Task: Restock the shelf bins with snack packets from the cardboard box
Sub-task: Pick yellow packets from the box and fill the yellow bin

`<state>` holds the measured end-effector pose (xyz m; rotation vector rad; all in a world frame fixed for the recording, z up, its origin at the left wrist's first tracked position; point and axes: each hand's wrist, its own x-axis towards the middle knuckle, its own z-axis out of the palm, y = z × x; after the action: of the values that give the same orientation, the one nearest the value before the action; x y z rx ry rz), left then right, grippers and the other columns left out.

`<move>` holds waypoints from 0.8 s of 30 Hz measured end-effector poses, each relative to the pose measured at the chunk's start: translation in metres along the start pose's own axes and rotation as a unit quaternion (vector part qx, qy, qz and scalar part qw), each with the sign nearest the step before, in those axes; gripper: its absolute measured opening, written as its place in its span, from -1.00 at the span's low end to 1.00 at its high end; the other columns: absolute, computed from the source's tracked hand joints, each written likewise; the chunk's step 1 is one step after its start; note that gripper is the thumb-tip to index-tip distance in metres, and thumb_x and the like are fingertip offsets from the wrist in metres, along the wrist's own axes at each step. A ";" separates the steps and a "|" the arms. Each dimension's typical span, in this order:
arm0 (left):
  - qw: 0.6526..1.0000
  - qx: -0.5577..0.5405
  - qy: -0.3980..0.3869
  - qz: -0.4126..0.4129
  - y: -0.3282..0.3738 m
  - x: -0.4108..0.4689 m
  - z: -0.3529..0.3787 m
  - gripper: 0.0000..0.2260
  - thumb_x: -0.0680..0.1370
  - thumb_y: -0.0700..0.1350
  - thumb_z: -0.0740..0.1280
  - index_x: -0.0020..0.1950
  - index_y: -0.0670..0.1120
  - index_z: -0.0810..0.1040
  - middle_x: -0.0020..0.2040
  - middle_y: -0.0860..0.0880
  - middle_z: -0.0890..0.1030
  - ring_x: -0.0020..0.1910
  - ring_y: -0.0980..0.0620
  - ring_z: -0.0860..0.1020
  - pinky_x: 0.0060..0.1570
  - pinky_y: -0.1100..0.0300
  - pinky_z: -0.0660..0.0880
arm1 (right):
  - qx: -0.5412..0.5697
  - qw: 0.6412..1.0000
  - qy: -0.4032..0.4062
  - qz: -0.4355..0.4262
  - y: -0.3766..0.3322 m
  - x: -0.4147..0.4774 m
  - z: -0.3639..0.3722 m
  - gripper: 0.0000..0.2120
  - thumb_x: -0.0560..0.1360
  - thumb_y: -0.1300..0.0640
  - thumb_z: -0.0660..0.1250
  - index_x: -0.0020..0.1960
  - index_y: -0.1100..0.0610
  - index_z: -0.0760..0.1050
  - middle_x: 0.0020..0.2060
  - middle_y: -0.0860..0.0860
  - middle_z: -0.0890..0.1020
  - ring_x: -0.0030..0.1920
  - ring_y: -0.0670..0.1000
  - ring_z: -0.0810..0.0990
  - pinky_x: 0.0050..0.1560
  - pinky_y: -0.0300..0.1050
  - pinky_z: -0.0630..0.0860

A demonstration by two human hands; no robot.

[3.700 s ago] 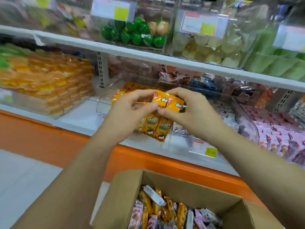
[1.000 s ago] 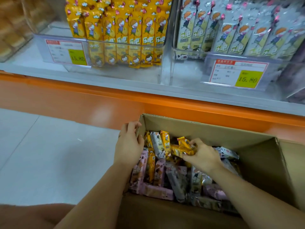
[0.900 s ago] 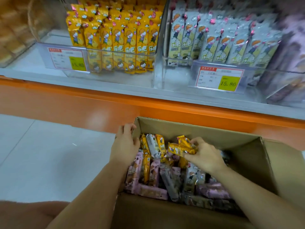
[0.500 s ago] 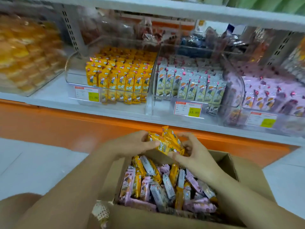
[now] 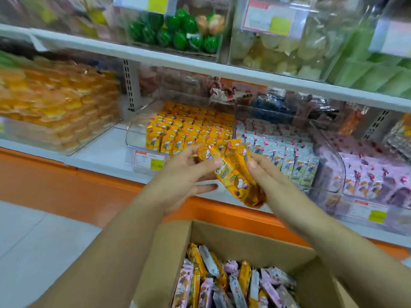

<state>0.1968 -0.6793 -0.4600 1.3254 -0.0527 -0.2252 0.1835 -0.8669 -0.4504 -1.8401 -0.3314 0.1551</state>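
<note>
Both hands hold a small bunch of yellow snack packets [image 5: 235,172] in the air in front of the lower shelf. My left hand [image 5: 184,174] pinches the bunch's upper end with thumb and fingers. My right hand [image 5: 264,174] grips it from the right side. Just behind stands the clear bin of yellow packets [image 5: 186,132], filled in upright rows. Below, the open cardboard box [image 5: 255,247] holds several mixed yellow, white and pink packets [image 5: 231,283].
Right of the yellow bin stand a clear bin of white packets [image 5: 282,152] and a bin of pink packets [image 5: 378,178]. A bin of orange cakes [image 5: 55,103] fills the left. The upper shelf [image 5: 200,61] carries green and pale sweets. Orange shelf base and grey floor lie below.
My hands have lifted the yellow packets out of the box and up toward the shelf. The view has tilted up from the box to the bins.
</note>
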 end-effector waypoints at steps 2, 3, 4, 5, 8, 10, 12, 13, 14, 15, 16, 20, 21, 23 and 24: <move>0.999 -0.017 0.021 0.030 0.009 -0.002 -0.009 -0.47 0.39 -0.11 0.42 0.34 -0.05 0.37 0.18 -0.11 0.59 -0.04 0.01 0.65 0.01 0.06 0.61 | -0.028 1.000 -0.001 -0.009 -0.009 0.015 0.009 -0.75 0.56 -0.05 0.15 0.23 -0.16 0.34 0.01 -0.10 0.61 -0.05 -0.06 0.62 -0.21 -0.35 0.50; 0.998 -0.028 0.031 0.050 0.015 -0.002 -0.014 -0.57 0.45 -0.16 0.38 0.30 -0.07 0.41 0.14 -0.11 0.60 -0.08 0.02 0.64 0.01 0.06 0.61 | -0.044 0.999 0.004 -0.023 -0.013 0.024 0.014 -0.76 0.57 0.01 0.19 0.23 -0.16 0.33 0.02 -0.01 0.60 -0.01 0.06 0.60 -0.21 -0.26 0.52; 0.996 -0.036 0.047 0.072 0.020 -0.003 -0.019 -0.64 0.48 -0.19 0.35 0.27 -0.08 0.44 0.10 -0.12 0.60 -0.10 0.02 0.63 0.02 0.05 0.59 | -0.053 0.998 0.010 -0.037 -0.016 0.034 0.020 -0.74 0.56 0.05 0.23 0.21 -0.16 0.32 0.03 0.01 0.60 -0.01 0.12 0.60 -0.20 -0.19 0.55; 0.992 -0.042 0.068 0.095 0.024 -0.002 -0.027 -0.68 0.50 -0.20 0.34 0.25 -0.07 0.46 0.06 -0.09 0.62 -0.12 0.05 0.62 0.02 0.05 0.57 | -0.060 0.997 0.018 -0.052 -0.019 0.044 0.026 -0.71 0.55 0.07 0.28 0.20 -0.17 0.33 0.04 0.01 0.59 -0.02 0.14 0.59 -0.17 -0.11 0.57; 0.973 -0.044 0.164 0.155 0.033 0.001 -0.055 -0.75 0.52 -0.16 0.35 0.19 -0.03 0.51 -0.09 0.10 0.66 -0.14 0.15 0.63 -0.09 0.20 0.58 | -0.100 0.989 0.050 -0.098 -0.025 0.080 0.045 -0.62 0.50 0.06 0.36 0.26 -0.13 0.34 0.08 0.03 0.56 -0.01 0.14 0.57 0.01 0.11 0.56; 0.956 -0.029 0.234 0.175 0.032 0.005 -0.076 -0.80 0.54 -0.15 0.35 0.15 -0.03 0.54 -0.14 0.15 0.67 -0.16 0.22 0.64 -0.16 0.29 0.54 | -0.109 0.984 0.063 -0.127 -0.030 0.105 0.058 -0.62 0.49 0.09 0.37 0.25 -0.10 0.34 0.05 0.05 0.57 0.00 0.09 0.57 0.00 0.03 0.57; 0.938 -0.016 0.296 0.179 0.024 0.012 -0.095 -0.89 0.54 -0.13 0.35 0.03 0.06 0.56 -0.21 0.20 0.66 -0.23 0.32 0.61 -0.15 0.31 0.48 | -0.111 0.980 0.057 -0.152 -0.034 0.129 0.071 -0.63 0.49 0.13 0.38 0.22 -0.06 0.33 0.02 0.05 0.57 -0.03 0.00 0.58 -0.12 -0.27 0.55; 0.930 -0.016 0.321 0.177 0.020 0.015 -0.102 -0.88 0.55 -0.14 0.35 -0.02 0.10 0.54 -0.21 0.20 0.65 -0.27 0.37 0.59 -0.16 0.31 0.46 | -0.122 0.978 0.053 -0.160 -0.036 0.140 0.077 -0.63 0.49 0.14 0.38 0.22 -0.04 0.33 0.01 0.04 0.58 -0.04 -0.03 0.58 -0.15 -0.37 0.51; 0.924 -0.019 0.339 0.173 0.018 0.018 -0.108 -0.85 0.55 -0.15 0.35 -0.04 0.12 0.52 -0.18 0.18 0.64 -0.32 0.39 0.57 -0.22 0.34 0.46 | -0.129 0.977 0.048 -0.165 -0.036 0.151 0.083 -0.63 0.50 0.15 0.38 0.23 -0.01 0.33 -0.02 0.03 0.59 -0.05 -0.04 0.58 -0.15 -0.38 0.48; 0.921 -0.024 0.350 0.171 0.016 0.022 -0.113 -0.82 0.55 -0.17 0.35 -0.03 0.14 0.50 -0.13 0.16 0.62 -0.35 0.40 0.56 -0.32 0.38 0.46 | -0.132 0.976 0.043 -0.165 -0.035 0.162 0.089 -0.63 0.49 0.15 0.38 0.23 0.02 0.33 -0.04 0.03 0.60 -0.06 -0.02 0.59 -0.12 -0.32 0.49; 0.919 -0.027 0.355 0.170 0.015 0.025 -0.118 -0.81 0.55 -0.19 0.34 -0.02 0.13 0.49 -0.10 0.14 0.60 -0.37 0.40 0.55 -0.42 0.43 0.44 | -0.137 0.976 0.038 -0.164 -0.033 0.173 0.094 -0.63 0.49 0.16 0.39 0.22 0.04 0.34 -0.06 0.04 0.61 -0.05 0.00 0.60 -0.06 -0.24 0.52; 0.919 -0.005 0.358 0.164 0.015 0.033 -0.133 -0.75 0.56 -0.20 0.32 -0.13 0.17 0.45 -0.12 0.13 0.56 -0.43 0.40 0.53 -0.55 0.50 0.37 | -0.179 0.970 -0.002 -0.161 -0.020 0.212 0.111 -0.68 0.47 0.19 0.40 0.15 0.04 0.36 -0.08 0.01 0.61 -0.05 0.02 0.61 0.06 -0.05 0.53; 0.919 0.004 0.360 0.160 0.014 0.035 -0.136 -0.74 0.56 -0.20 0.33 -0.14 0.19 0.44 -0.11 0.13 0.56 -0.44 0.40 0.53 -0.56 0.50 0.37 | -0.190 0.969 -0.019 -0.159 -0.017 0.220 0.113 -0.67 0.47 0.19 0.41 0.14 0.03 0.36 -0.08 -0.01 0.61 -0.05 0.02 0.61 0.07 -0.03 0.53; 0.918 0.017 0.365 0.153 0.013 0.038 -0.143 -0.73 0.56 -0.19 0.33 -0.15 0.20 0.43 -0.12 0.13 0.56 -0.45 0.39 0.53 -0.56 0.50 0.37 | -0.219 0.962 -0.056 -0.155 -0.010 0.234 0.117 -0.66 0.47 0.16 0.42 0.17 0.00 0.36 -0.05 -0.01 0.61 -0.03 0.02 0.62 0.08 0.02 0.54; 0.916 0.018 0.370 0.151 0.012 0.040 -0.146 -0.74 0.56 -0.18 0.33 -0.14 0.20 0.44 -0.12 0.14 0.56 -0.45 0.38 0.53 -0.55 0.49 0.38 | -0.237 0.956 -0.069 -0.157 -0.007 0.240 0.119 -0.64 0.47 0.13 0.42 0.19 0.01 0.37 -0.02 0.00 0.61 -0.02 0.04 0.61 0.08 0.05 0.54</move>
<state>0.2617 -0.5448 -0.4880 1.3470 0.3796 0.5514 0.3781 -0.6835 -0.4633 -2.2212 -0.8104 -0.0206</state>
